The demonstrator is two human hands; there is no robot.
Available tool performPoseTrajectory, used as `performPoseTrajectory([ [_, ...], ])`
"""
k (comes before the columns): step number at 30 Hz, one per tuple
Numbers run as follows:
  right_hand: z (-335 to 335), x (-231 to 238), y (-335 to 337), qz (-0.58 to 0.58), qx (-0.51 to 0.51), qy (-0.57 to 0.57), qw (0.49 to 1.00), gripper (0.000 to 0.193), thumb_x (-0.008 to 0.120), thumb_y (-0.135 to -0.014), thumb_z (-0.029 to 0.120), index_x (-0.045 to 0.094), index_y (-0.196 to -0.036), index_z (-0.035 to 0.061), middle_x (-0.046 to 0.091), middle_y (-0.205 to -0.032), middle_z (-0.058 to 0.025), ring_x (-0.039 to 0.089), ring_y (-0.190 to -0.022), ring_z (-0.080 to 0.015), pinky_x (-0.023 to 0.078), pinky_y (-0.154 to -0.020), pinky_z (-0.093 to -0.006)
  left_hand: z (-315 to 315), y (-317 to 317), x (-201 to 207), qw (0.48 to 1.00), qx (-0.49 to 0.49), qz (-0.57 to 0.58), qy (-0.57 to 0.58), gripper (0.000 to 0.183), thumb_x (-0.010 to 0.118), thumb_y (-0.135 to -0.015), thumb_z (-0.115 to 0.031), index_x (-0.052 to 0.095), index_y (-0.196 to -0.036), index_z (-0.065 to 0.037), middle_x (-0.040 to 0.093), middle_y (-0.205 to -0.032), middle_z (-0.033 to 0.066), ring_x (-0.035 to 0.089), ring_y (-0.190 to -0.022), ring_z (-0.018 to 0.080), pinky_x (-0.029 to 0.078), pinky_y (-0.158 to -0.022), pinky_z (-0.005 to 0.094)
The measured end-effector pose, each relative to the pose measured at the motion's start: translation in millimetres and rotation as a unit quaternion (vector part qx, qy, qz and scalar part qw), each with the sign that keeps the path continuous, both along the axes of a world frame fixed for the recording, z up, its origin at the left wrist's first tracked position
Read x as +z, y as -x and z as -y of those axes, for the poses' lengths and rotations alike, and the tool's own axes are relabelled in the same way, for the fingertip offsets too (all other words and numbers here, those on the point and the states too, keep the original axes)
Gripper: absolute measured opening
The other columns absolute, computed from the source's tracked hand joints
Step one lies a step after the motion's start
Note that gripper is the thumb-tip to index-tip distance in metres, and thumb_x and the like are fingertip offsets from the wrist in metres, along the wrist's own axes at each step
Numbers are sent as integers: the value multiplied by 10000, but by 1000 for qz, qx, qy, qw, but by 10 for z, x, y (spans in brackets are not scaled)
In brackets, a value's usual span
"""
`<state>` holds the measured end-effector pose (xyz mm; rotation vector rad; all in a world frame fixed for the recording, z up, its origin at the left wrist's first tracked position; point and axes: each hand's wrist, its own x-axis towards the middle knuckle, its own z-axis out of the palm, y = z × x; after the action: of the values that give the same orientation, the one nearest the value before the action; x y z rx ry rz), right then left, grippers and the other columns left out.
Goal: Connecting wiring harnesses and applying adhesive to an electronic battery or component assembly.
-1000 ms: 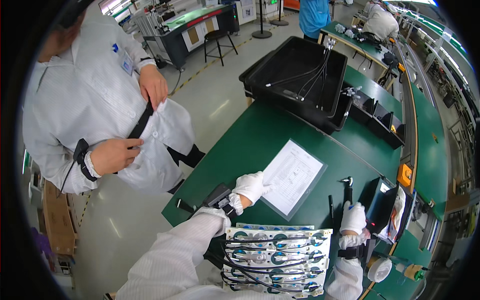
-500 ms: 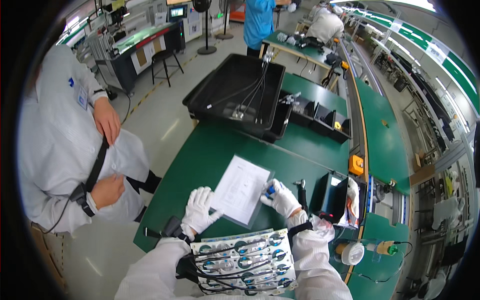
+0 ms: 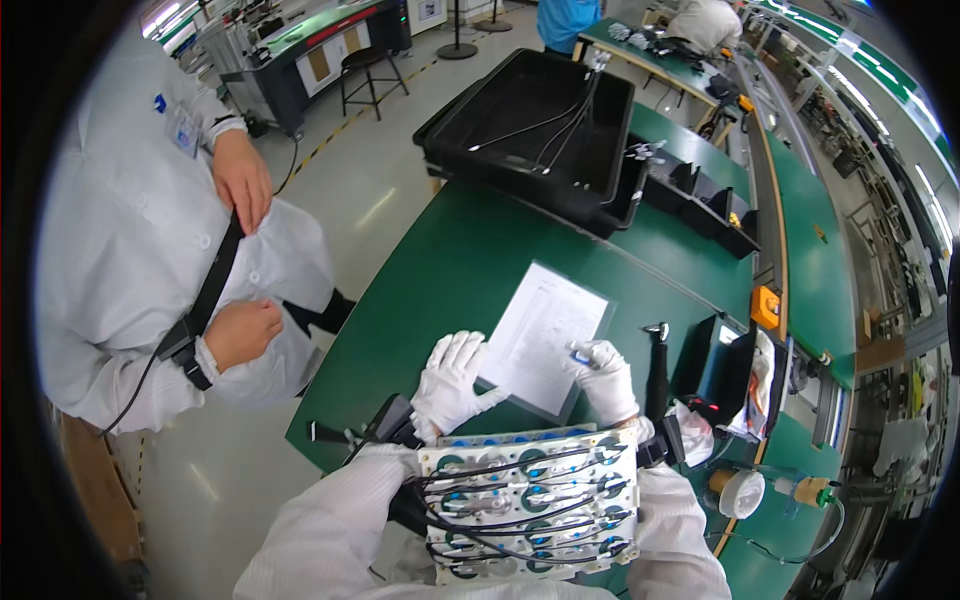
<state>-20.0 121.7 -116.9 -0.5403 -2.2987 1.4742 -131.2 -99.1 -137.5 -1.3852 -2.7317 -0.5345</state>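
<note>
My left hand (image 3: 450, 385), in a white glove, lies flat on the green table with fingers spread, beside the lower left edge of a printed sheet (image 3: 540, 345) in a clear sleeve. At the sheet's right edge, my gloved right hand (image 3: 605, 385) is closed with a small blue piece (image 3: 579, 357) showing at its fingertips; its exact kind is too small to tell. Close to my body, between my forearms, is a white panel (image 3: 530, 505) carrying rows of clear and blue round parts and black cables. A black-handled ratchet wrench (image 3: 656, 370) lies right of my right hand.
Large black trays (image 3: 540, 140) and small black bins (image 3: 700, 205) stand at the back. On the right are a black box (image 3: 715, 370), an orange box (image 3: 765, 306) and a white roll (image 3: 742, 494). A person in white (image 3: 150, 230) stands close on the left.
The view has shifted, so the table sits farther right and higher. Relative to the sheet, my right hand has drawn nearer to me, still with the blue piece. My left hand stays flat.
</note>
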Motion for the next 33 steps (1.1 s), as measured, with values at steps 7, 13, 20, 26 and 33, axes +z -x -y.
performPoseTrajectory([
  [7, 103, 109, 130, 70, -10, -106, 992, 256, 749, -739, 158, 671, -945, 26, 636, -864, -97, 625, -733, -165, 496, -678, -263, 46, -20, 0, 1000, 0, 9, 6, 773, 488, -801, -625, 498, -1227, 20, 425, -1362, 148, 330, -1311, 277, 190, -1112, 418],
  [13, 118, -27, 153, 82, 27, -176, 981, 269, 697, -776, 231, 657, -980, 59, 652, -907, -146, 645, -810, -288, 515, -705, -348, 64, 9, 85, 1000, 1, 18, 8, 776, 489, -804, -620, 492, -1231, 28, 425, -1359, 157, 328, -1312, 288, 189, -1111, 428],
  [20, 106, -12, 219, 93, 25, -180, 979, 285, 687, -786, 257, 650, -1003, 74, 652, -920, -137, 639, -818, -303, 512, -703, -365, 46, 2, 46, 999, 4, 13, 37, 789, 437, -816, -643, 485, -1260, 8, 420, -1376, 120, 312, -1323, 256, 175, -1117, 404],
  [26, 81, -57, 237, 105, 40, -207, 972, 292, 662, -801, 290, 645, -1017, 96, 651, -909, -134, 638, -821, -296, 512, -702, -379, 27, -21, 34, 1000, -2, -4, 23, 790, 463, -812, -633, 500, -1233, 34, 436, -1355, 149, 328, -1311, 276, 195, -1107, 418],
  [33, 162, -76, 274, 123, 77, -321, 936, 282, 649, -806, 312, 645, -996, 103, 653, -865, -151, 641, -763, -316, 520, -672, -388, 67, -36, 7, 1000, 6, -9, 20, 775, 497, -803, -620, 514, -1218, 34, 447, -1344, 153, 342, -1302, 283, 204, -1104, 419],
])
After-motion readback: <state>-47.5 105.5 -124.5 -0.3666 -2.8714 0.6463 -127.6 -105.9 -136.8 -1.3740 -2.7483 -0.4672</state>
